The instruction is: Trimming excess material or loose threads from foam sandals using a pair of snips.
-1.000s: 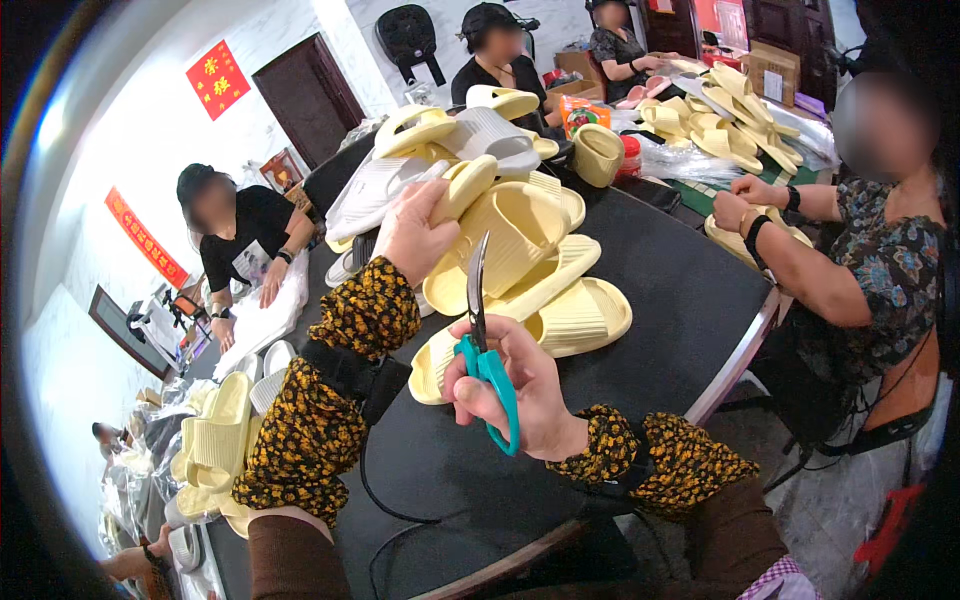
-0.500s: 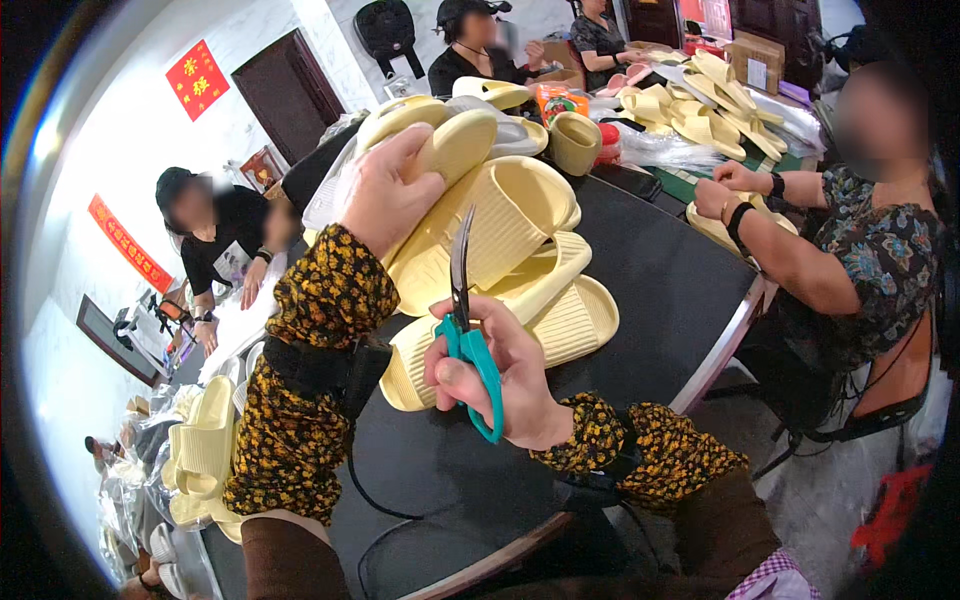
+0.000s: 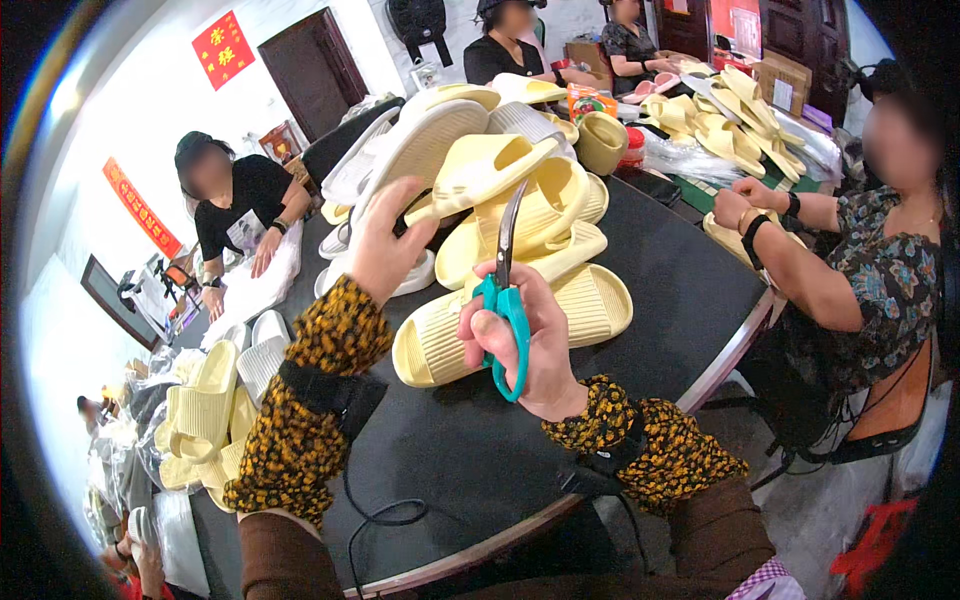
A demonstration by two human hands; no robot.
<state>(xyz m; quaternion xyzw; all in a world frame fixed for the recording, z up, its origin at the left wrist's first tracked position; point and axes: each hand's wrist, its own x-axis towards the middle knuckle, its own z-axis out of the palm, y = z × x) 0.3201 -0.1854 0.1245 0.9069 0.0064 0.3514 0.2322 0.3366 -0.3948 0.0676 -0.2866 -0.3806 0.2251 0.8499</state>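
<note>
In my right hand (image 3: 540, 345) is a pair of scissors (image 3: 507, 310) with teal handles, its dark curved blades pointing up and pressed close together. My left hand (image 3: 385, 245) is open, thumb and fingers apart, at the near left side of a pile of slippers. Right by its fingertips, a pale yellow slipper (image 3: 480, 178) lies tilted on top of other yellow ones. Beneath, a ribbed yellow slipper (image 3: 425, 345) rests on the dark table (image 3: 470, 470), partly hidden behind my right hand. White and grey slippers (image 3: 430, 145) are stacked behind my left hand.
More yellow slippers (image 3: 205, 405) lie at the table's left edge beside clear plastic bags. A far heap of slippers (image 3: 735, 125) sits near a cardboard box (image 3: 782, 82). Co-workers sit right and behind; another leans over at the left. A black cable (image 3: 400, 518) trails near me.
My left hand has let go of a yellow slipper, which now lies on the pile, and has drawn back toward me. The scissors stay in my right hand. The view has shifted slightly.
</note>
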